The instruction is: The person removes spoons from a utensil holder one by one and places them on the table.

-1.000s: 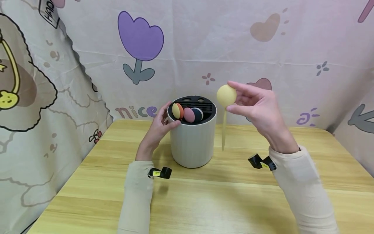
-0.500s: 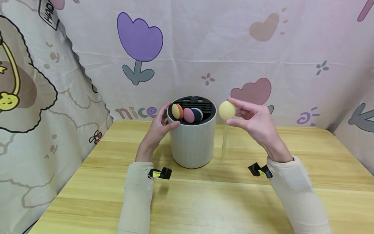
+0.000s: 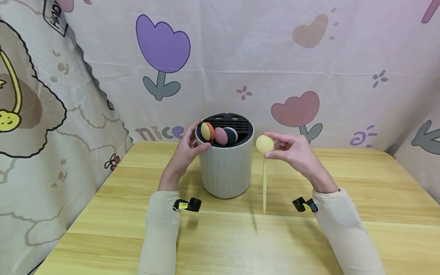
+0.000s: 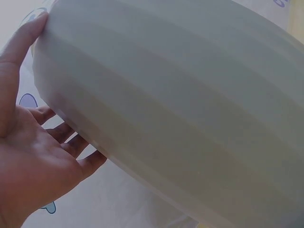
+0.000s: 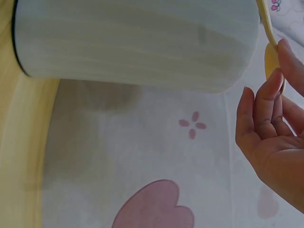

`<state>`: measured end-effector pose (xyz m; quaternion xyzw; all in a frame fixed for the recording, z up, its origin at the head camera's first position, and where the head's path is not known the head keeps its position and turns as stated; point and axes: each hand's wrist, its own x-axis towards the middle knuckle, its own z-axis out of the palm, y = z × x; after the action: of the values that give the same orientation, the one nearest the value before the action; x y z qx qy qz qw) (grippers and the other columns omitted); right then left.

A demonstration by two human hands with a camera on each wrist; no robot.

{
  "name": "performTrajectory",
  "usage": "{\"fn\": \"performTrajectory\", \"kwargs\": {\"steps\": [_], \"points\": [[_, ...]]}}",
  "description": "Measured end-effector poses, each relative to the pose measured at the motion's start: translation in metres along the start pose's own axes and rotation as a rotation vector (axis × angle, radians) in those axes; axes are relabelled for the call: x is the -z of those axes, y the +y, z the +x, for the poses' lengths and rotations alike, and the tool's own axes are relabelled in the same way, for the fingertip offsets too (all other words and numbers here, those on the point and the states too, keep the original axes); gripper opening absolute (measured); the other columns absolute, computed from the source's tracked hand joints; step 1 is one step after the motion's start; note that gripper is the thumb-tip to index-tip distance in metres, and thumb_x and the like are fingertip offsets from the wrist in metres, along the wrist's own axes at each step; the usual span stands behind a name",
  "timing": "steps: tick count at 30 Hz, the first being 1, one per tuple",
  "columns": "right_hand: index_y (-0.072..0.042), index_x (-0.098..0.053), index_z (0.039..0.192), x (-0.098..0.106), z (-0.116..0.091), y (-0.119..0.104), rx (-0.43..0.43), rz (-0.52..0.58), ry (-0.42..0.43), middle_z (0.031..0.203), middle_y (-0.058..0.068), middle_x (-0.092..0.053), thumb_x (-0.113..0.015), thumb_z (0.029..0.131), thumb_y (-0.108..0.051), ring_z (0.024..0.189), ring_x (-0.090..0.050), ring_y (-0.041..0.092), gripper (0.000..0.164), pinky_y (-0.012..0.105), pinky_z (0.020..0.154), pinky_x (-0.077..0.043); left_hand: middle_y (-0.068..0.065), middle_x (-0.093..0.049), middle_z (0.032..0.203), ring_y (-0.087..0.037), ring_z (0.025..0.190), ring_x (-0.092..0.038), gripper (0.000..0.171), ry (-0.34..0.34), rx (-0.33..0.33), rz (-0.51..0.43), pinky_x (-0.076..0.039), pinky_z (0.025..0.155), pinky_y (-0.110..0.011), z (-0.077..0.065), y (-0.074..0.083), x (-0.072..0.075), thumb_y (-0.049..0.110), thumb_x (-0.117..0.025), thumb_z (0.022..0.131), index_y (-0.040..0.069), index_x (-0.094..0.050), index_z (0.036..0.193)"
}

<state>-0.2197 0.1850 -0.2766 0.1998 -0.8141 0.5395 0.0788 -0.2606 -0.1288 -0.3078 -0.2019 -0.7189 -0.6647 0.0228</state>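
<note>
A white ribbed utensil holder [image 3: 225, 172] with a black slotted top stands upright on the table. My left hand [image 3: 187, 147] grips its upper left side, thumb at the front of the rim and fingers round the far side. To its right, my right hand [image 3: 292, 152] pinches a pale yellow spoon [image 3: 265, 144] by its round bowl. The spoon's thin handle hangs straight down over the tabletop. In the right wrist view the yellow spoon [image 5: 270, 59] shows edge-on between thumb and fingers, beside the holder [image 5: 137, 42]. The left wrist view is mostly filled by the holder [image 4: 166, 109].
Several round utensil heads poke from the holder's top: a yellow one [image 3: 205, 131] against an orange one [image 3: 212, 134], a pink one [image 3: 220, 136] and a dark blue one [image 3: 231, 135]. The wooden table [image 3: 233, 244] runs back to a printed cloth [image 3: 220, 57].
My right hand has come down with the spoon beside the holder, and more of the handle shows below the bowl. My left hand keeps its hold on the holder.
</note>
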Motion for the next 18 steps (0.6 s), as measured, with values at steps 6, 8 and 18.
{"fn": "performTrajectory", "kwargs": {"steps": [6, 8, 18], "points": [[-0.004, -0.064, 0.126, 0.003, 0.002, 0.011, -0.053, -0.046, -0.032, 0.081, 0.007, -0.065, -0.082, 0.076, -0.010, 0.074, -0.060, 0.015, 0.054, 0.021, 0.069, -0.047, -0.007, -0.024, 0.156, -0.021, 0.143, -0.021, 0.088, 0.003, -0.006, -0.006, -0.016, 0.115, -0.049, -0.001, 0.000, 0.001, 0.030, -0.069, 0.082, 0.015, -0.021, 0.154], [-0.003, -0.064, 0.125, 0.003, 0.003, 0.014, -0.065, -0.037, -0.052, 0.085, 0.008, -0.067, -0.082, 0.076, -0.011, 0.078, -0.063, 0.015, 0.053, 0.021, 0.072, -0.048, -0.008, -0.024, 0.156, -0.021, 0.143, -0.021, 0.089, 0.001, -0.009, -0.012, -0.016, 0.115, -0.049, 0.000, 0.000, 0.001, 0.030, -0.070, 0.082, 0.014, -0.021, 0.154], [0.003, -0.062, 0.124, 0.003, 0.007, 0.034, -0.101, -0.007, -0.130, 0.109, 0.016, -0.069, -0.082, 0.076, -0.011, 0.100, -0.066, 0.017, 0.053, 0.024, 0.084, -0.051, -0.006, -0.025, 0.156, -0.018, 0.143, -0.021, 0.085, -0.001, -0.004, -0.011, -0.016, 0.115, -0.047, 0.002, -0.002, 0.001, 0.024, -0.067, 0.083, 0.015, -0.022, 0.154]]}}
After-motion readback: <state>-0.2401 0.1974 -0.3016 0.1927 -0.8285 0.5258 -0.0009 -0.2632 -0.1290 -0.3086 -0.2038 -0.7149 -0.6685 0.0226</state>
